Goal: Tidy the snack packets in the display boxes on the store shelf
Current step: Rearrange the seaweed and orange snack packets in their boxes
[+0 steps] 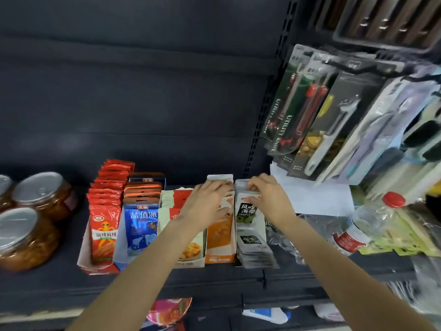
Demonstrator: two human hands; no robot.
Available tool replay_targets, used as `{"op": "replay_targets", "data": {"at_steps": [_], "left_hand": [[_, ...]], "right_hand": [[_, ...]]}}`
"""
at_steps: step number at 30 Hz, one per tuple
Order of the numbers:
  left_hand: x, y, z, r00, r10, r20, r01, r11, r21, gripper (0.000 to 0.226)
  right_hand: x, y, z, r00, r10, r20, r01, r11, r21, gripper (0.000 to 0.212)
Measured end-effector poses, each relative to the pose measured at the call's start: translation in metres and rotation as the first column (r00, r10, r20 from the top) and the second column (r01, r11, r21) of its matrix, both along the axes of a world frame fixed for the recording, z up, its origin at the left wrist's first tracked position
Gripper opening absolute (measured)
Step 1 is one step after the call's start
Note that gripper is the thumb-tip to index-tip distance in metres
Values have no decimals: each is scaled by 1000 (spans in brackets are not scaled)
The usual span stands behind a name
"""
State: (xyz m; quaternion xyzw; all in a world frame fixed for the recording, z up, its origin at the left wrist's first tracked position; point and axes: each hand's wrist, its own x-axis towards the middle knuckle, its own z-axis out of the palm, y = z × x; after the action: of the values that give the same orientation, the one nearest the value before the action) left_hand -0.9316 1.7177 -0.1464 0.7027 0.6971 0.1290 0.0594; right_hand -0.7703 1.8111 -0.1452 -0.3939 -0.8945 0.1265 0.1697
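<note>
Both forearms reach in from the bottom edge to the middle of the shelf (47,278). The left hand (205,201) lies with fingers spread and fairly straight over the tops of the orange packets (218,231), pressing rather than gripping. The right hand (267,199) has its fingers curled down over the top edge of the dark seaweed packets (248,213) — whether it pinches one or merely steadies the row I cannot tell.

Those two rows stand in neighbouring display boxes, touching side by side; left of them come the pale box (191,259), the blue packets (142,225) and the red packets (105,230).

Judging from this, the step in hand is squaring up the two right-hand rows. Next would be pushing the packets upright and back — evenly, so the loose grey ones at the front do not slide off.

Jars (26,237) stand well to the left; hanging utility knives (293,115) and a bottle (370,218) lie to the right.
</note>
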Motion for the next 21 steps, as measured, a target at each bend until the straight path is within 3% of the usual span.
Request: {"op": "replay_targets", "data": {"at_steps": [6, 12, 21], "left_hand": [[3, 3, -14, 990, 8, -137, 4, 996, 90, 65], [4, 13, -26, 946, 17, -323, 52, 978, 203, 61], [8, 13, -36, 913, 70, -403, 61, 951, 303, 61]], "right_hand": [[2, 12, -12, 988, 18, -152, -20, 1000, -14, 6], [2, 20, -11, 985, 17, -172, -3, 996, 85, 10], [15, -4, -19, 942, 64, -330, 0, 982, 191, 7]]}}
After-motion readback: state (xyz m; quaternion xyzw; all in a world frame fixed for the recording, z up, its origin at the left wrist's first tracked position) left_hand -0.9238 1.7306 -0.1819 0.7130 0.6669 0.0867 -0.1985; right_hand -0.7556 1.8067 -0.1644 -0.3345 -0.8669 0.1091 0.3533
